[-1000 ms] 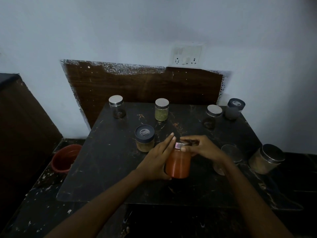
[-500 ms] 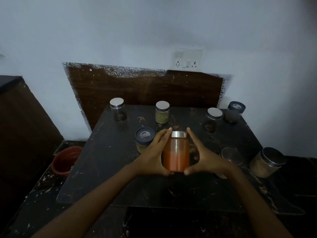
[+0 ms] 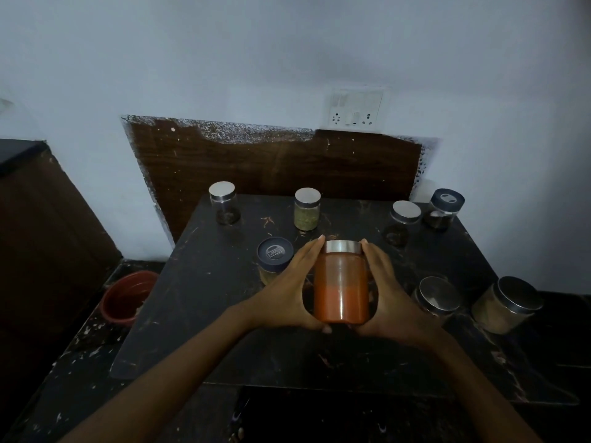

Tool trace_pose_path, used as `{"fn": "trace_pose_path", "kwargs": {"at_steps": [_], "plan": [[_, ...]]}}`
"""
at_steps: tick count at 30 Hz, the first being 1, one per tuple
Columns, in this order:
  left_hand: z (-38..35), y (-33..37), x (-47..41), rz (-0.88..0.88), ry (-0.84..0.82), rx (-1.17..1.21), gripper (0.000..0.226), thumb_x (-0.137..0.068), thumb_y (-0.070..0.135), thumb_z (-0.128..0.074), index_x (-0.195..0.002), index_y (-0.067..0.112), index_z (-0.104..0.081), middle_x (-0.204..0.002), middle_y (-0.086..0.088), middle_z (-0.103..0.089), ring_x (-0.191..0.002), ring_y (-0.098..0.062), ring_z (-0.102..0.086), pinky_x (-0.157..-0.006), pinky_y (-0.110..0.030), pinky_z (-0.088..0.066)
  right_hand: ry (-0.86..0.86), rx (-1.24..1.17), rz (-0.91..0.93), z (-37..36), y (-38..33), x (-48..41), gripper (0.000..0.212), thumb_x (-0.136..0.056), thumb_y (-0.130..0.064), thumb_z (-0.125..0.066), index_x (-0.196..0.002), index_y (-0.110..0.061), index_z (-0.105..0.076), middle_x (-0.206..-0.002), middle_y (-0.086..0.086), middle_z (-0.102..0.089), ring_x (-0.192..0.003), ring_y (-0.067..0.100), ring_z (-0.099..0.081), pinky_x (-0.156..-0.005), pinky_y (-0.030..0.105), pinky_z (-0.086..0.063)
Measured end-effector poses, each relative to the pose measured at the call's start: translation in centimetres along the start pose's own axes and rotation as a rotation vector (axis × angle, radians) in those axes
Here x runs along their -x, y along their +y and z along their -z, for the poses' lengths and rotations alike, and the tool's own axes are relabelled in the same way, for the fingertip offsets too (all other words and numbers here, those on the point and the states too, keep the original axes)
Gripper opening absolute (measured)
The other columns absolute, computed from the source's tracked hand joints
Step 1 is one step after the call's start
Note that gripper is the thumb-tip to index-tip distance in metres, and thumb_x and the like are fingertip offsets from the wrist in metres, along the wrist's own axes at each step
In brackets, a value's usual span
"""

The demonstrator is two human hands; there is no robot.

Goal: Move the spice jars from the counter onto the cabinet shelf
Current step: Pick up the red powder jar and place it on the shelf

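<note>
the dark, scratched counter (image 3: 198,314) was flecked with pale marks — on it stood a silver-lidded jar (image 3: 224,204) back left, a green spice jar (image 3: 307,212) mid-back, a blue-lidded jar (image 3: 274,262) nearer the front, and a tan spice jar (image 3: 505,306) by the right edge.

Pretty dim in here, with flat bluish light. Pale wall (image 3: 287,59) at the back, and a dark wood panel (image 3: 271,167) sits against it along the counter's (image 3: 198,314) back edge, its top speckled with paint. A white socket plate (image 3: 355,110) is just above the panel, right of middle. The counter is black and scuffed. Off its left edge there's a brown cupboard (image 3: 41,244) and a red pot (image 3: 128,297) on a lower speckled ledge (image 3: 64,372).
</note>
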State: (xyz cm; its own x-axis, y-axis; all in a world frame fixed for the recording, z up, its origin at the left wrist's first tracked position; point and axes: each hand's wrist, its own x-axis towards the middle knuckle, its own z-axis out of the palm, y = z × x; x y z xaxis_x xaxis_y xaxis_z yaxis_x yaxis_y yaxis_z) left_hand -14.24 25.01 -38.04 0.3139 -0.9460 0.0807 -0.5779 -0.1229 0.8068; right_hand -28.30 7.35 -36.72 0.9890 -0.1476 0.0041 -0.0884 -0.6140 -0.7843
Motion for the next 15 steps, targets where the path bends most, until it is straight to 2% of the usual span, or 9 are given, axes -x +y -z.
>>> {"fn": "trace_pose_path", "kwargs": {"at_steps": [3,7,9,11,13,15], "plan": [[0.3,0.5,0.2,-0.009,-0.006,-0.041,0.131,-0.06,0.046,-0.08,-0.145,0.035,0.018,-0.153,0.022,0.009,-0.144,-0.01,-0.004,-0.115,-0.048,-0.023,-0.005,0.076,0.017,0.0,-0.8,-0.2,0.131,-0.057,-0.021,-0.087,-0.128,-0.053,0.018,-0.137,-0.034,0.012,-0.13,0.009,-0.013,-0.101,0.031,-0.036],[0.2,1.5,-0.1,-0.055,-0.019,-0.135,0.13,-0.059,0.053,-0.076,-0.14,0.042,0.024,-0.147,0.03,0.021,-0.142,-0.005,0.002,-0.115,-0.042,-0.021,-0.013,0.21,0.069,-0.1,-1.5,-0.8,0.127,-0.054,-0.036,-0.086,-0.131,-0.05,0.014,-0.133,-0.035,0.01,-0.126,0.004,-0.008,-0.1,0.029,-0.031],[0.0,1.7,-0.2,-0.066,0.006,-0.165,0.129,-0.059,0.052,-0.078,-0.139,0.045,0.024,-0.146,0.029,0.019,-0.138,-0.005,-0.003,-0.111,-0.037,-0.025,-0.023,0.278,0.088,-0.2,-1.8,-0.9,0.126,-0.052,-0.048,-0.082,-0.132,-0.047,0.015,-0.134,-0.034,0.014,-0.125,0.003,-0.005,-0.102,0.029,-0.029],[-0.1,1.6,-0.4,-0.066,0.039,-0.181,0.131,-0.062,0.046,-0.082,-0.143,0.04,0.02,-0.147,0.021,0.012,-0.136,-0.007,-0.009,-0.108,-0.034,-0.03,-0.018,0.341,0.099,-0.3,-2.1,-1.0,0.127,-0.048,-0.062,-0.073,-0.134,-0.044,0.019,-0.136,-0.031,0.018,-0.127,0.003,-0.004,-0.105,0.031,-0.029],[0.0,1.5,-0.3,-0.063,0.074,-0.167,0.129,-0.062,0.046,-0.082,-0.145,0.035,0.017,-0.146,0.017,0.006,-0.133,-0.007,-0.014,-0.105,-0.025,-0.032,-0.009,0.345,0.09,-0.3,-2.0,-1.0,0.132,-0.053,-0.055,-0.078,-0.133,-0.042,0.026,-0.139,-0.029,0.021,-0.133,0.008,-0.004,-0.106,0.034,-0.029],[0.2,1.4,-0.2,-0.053,0.091,-0.125,0.128,-0.06,0.048,-0.078,-0.146,0.033,0.016,-0.145,0.016,0.005,-0.132,-0.006,-0.017,-0.101,-0.017,-0.032,0.003,0.281,0.081,-0.1,-1.8,-1.0,0.135,-0.059,-0.042,-0.083,-0.133,-0.046,0.03,-0.141,-0.032,0.026,-0.136,0.005,-0.003,-0.106,0.028,-0.027]]}}
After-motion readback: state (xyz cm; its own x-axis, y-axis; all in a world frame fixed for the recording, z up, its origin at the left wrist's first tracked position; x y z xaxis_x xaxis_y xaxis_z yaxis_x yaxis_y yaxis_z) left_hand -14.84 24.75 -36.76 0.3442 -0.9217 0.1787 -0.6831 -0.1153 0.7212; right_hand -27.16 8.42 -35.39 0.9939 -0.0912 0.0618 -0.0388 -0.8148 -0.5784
